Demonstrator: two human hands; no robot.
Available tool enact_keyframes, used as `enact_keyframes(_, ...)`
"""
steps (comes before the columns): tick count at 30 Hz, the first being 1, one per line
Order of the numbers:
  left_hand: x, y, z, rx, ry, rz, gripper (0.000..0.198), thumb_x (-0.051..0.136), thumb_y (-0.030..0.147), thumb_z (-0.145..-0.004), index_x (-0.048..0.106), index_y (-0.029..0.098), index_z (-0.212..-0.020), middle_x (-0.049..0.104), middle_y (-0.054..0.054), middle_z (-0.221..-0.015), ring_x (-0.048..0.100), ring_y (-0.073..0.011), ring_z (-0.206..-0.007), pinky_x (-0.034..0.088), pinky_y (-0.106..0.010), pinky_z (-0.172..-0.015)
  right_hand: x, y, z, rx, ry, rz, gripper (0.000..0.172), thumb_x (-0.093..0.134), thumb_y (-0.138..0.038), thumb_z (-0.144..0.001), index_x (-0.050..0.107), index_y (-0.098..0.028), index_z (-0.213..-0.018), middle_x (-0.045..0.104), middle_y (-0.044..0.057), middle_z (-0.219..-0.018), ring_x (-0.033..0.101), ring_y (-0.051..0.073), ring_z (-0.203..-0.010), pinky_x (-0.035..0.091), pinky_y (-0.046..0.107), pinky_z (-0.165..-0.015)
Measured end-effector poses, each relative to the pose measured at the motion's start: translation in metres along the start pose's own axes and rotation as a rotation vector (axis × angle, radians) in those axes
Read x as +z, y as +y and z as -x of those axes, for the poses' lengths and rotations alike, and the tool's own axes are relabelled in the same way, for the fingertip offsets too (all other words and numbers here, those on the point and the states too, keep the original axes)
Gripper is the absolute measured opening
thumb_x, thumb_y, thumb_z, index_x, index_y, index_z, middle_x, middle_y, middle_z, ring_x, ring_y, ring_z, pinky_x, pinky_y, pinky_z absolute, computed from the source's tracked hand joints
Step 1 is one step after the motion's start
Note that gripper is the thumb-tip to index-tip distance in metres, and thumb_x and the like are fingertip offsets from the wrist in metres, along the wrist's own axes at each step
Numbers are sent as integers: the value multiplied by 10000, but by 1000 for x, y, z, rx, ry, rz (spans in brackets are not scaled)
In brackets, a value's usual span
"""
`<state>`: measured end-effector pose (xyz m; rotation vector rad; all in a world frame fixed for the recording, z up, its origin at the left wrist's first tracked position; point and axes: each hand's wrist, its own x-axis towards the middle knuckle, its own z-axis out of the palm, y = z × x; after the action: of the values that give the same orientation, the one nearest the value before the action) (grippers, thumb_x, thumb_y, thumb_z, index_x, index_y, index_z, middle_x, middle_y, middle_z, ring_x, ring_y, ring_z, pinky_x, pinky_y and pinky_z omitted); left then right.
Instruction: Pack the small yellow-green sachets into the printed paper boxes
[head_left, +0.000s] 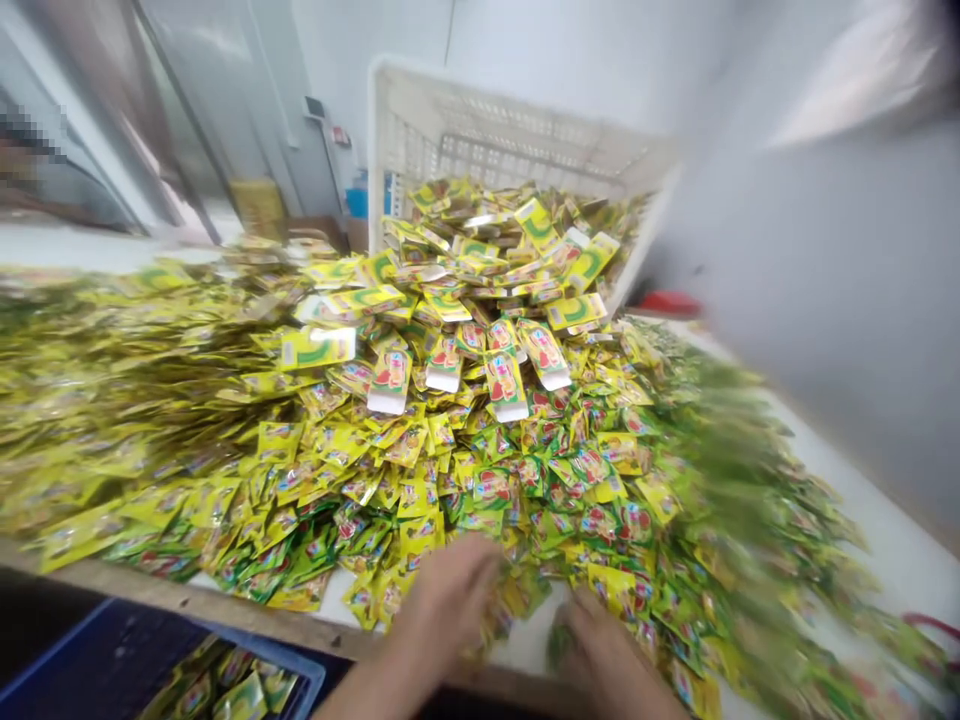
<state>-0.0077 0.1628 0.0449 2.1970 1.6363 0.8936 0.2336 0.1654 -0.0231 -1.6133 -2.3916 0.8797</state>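
Observation:
A large heap of small yellow-and-green sachets (420,440) covers a white table (885,540). At the near edge, my left hand (450,600) lies on the sachets with fingers curled down into them. My right hand (600,650) rests beside it on the pile, also curled; both are smeared by motion. A white plastic crate (480,130) is tipped on its side at the back, with sachets spilling out of it onto the heap.
A blue bin (97,670) below the table's front edge at the lower left holds more sachets (232,690). A grey wall (825,280) runs along the right. Something red (667,302) lies behind the crate. A doorway and equipment stand at the far left.

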Motion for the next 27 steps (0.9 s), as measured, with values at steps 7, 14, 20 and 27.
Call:
enact_keyframes(7,-150,-72,-105,36,201,-367,474,262,-25,-928,514,90,-1312,433,-119,-1452,261,-328,-1417,205,-629,-1113,26,5,7,51,90,98,289,555,-2,-693,627,-234,-849,691,52,-915,613,245,-905,440,308,-798)
enact_keyframes(14,-184,-76,-157,283,-153,-546,238,550,113,-913,609,55,-1137,533,-105,-1361,402,-314,-1350,310,-611,-1083,35,13,9,188,89,49,260,546,-68,-736,643,-240,-904,716,55,-908,670,235,-876,454,275,-743)
enact_keyframes(20,-199,-70,-170,303,-174,-608,224,623,126,-858,615,47,-1068,582,-102,-1255,439,-277,-1305,286,-615,-1075,30,17,17,127,242,-249,189,582,-198,-766,639,-250,-939,736,48,-878,688,241,-848,499,285,-757)
enact_keyframes(27,-124,-34,-112,201,-86,-420,516,616,390,-808,531,158,-1261,618,-35,-972,627,-198,-862,512,-325,-808,-20,-30,17,169,508,-896,367,640,-545,-798,663,-195,-907,705,50,-808,653,229,-722,546,300,-613)
